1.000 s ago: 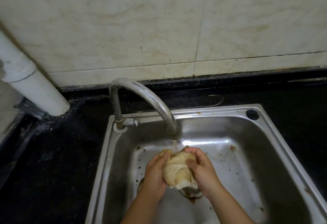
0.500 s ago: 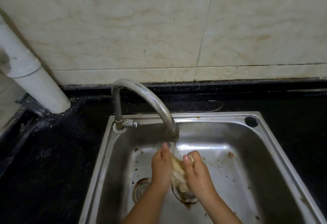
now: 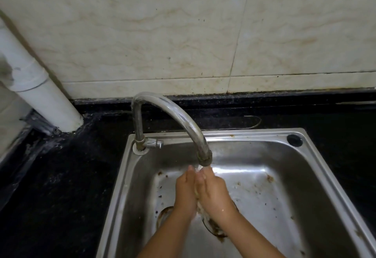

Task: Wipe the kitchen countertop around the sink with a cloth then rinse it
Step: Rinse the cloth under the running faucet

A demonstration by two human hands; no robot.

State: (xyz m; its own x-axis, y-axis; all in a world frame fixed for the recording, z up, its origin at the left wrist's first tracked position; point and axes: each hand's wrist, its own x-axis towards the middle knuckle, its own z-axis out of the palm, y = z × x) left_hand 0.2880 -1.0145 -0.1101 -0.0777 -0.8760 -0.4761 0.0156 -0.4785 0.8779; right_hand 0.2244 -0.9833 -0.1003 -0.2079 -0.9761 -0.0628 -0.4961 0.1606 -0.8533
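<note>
My left hand (image 3: 185,193) and my right hand (image 3: 213,191) are pressed palm to palm inside the steel sink (image 3: 317,168), just under the tap's spout (image 3: 204,159). A pale, wet cloth (image 3: 200,209) is squeezed between them; only a thin strip shows between the palms and below the wrists. Water runs from the spout onto my fingertips. The black countertop (image 3: 57,186) surrounds the sink.
The curved metal tap (image 3: 162,105) rises from the sink's back left corner, with its small handle (image 3: 155,143) beside the base. A white pipe (image 3: 40,92) stands at the left. The drain (image 3: 215,229) lies under my right wrist. Tiled wall (image 3: 183,33) behind.
My hands have closed together over the cloth, which was bunched and plainly visible before. They have risen closer to the spout.
</note>
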